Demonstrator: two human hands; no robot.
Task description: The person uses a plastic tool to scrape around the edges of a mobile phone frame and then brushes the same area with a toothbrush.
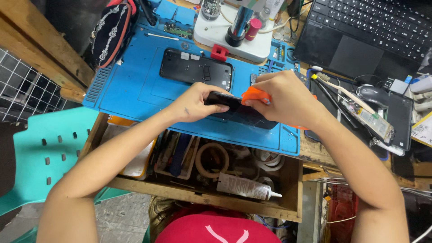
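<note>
1. Left hand [194,103]: closed on the left end of the dark phone [238,111], thumb along its near edge, fingers curled over the far edge.
2. Right hand [283,96]: closed around an orange tool [255,96], which is pressed against the phone's upper edge.
3. Phone: lies on the blue work mat [130,85], near the mat's front edge.
4. Left of the mat: turquoise plastic chair [49,148].
5. On the mat, behind the phone: opened phone back housing [195,68].
6. Below the mat's front edge: open wooden drawer [202,198] containing a glue tube [245,186].
7. Right of the mat: black laptop [369,31].
</note>
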